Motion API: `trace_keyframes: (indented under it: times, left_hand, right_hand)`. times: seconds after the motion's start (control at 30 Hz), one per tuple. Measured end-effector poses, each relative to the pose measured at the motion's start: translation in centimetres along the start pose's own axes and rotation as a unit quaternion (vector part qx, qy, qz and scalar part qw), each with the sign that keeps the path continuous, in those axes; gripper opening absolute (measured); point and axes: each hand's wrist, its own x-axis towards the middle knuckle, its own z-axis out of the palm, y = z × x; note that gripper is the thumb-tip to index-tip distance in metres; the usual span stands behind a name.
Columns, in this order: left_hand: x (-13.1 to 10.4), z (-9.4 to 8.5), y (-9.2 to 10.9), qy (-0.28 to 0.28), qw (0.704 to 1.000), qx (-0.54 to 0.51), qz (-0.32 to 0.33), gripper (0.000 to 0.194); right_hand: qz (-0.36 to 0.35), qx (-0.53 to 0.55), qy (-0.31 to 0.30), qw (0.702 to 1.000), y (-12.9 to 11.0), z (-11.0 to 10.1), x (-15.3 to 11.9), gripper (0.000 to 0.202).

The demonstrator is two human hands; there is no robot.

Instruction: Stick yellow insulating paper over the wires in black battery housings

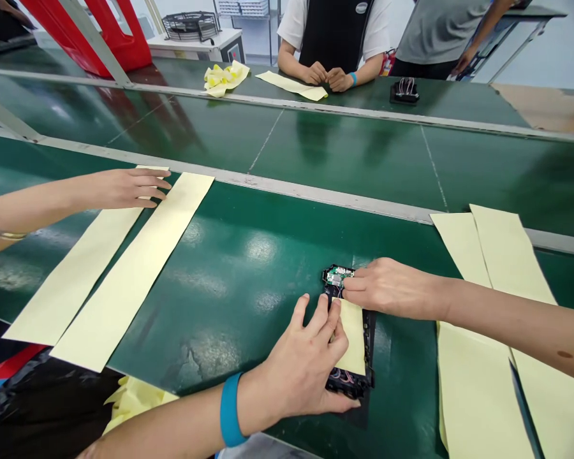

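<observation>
1. Unit (367, 347), black: lies lengthwise on the green bench (277, 248), right of centre in the head view, below both hands.
2. Circuit board (335, 275), green: at the unit's far end, in a black frame.
3. Yellow slip (354, 344): flat over the middle of the unit; thin wires show at the near end.
4. Left hand (309, 357), with blue wristband (231, 409): fingers apart and bent, tips at the slip's left and far edges, thumb by the unit's near end.
5. Right hand (387, 287): fingers close together at the right edge of the circuit board; whether they clamp it cannot be told.
6. Yellow sheets (492, 389), long: overlapping on the bench at right, partly under the right forearm.
7. Yellow strips (134, 271), two: side by side at left, slanting.
8. Co-worker's hand (124, 188), from the left: palm down over the strips' far ends.
9. Crumpled paper (136, 401), yellow: lower left, beside a black bag (48, 398).
10. Person opposite (337, 38), dark apron: hands together on the far bench, near one yellow piece (291, 84).
11. Black part (405, 92) with pale wires: on the far bench, right of that person.
12. Yellow heap (224, 78): on the far bench, left of the piece.
13. Red plastic item (117, 38): upper left.
</observation>
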Motion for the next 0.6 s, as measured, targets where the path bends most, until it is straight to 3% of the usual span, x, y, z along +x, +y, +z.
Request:
trace_keyframes:
  times: [0.3, 0.4, 0.5, 0.6]
  left_hand:
    - [-0.1, 0.0, 0.1, 0.004, 1.000, 0.011, -0.004, 0.082]
    - [-0.1, -0.1, 0.1, 0.005, 1.000, 0.015, -0.005, 0.082]
    - [-0.1, -0.1, 0.1, 0.011, 1.000, 0.018, -0.004, 0.083]
    - [-0.1, -0.1, 0.1, 0.017, 1.000, 0.021, -0.002, 0.084]
  right_hand:
    - [0.011, -0.022, 0.013, 1.000, -1.3, 0.4, -1.2, 0.024]
    - [0.098, 0.069, 0.045, 0.992, -1.6, 0.4, -1.2, 0.027]
    - [0.225, 0.215, 0.134, 0.941, -2.2, 0.8, -2.1, 0.027]
    - [0.284, 0.250, 0.176, 0.909, -3.3, 1.3, -3.0, 0.026]
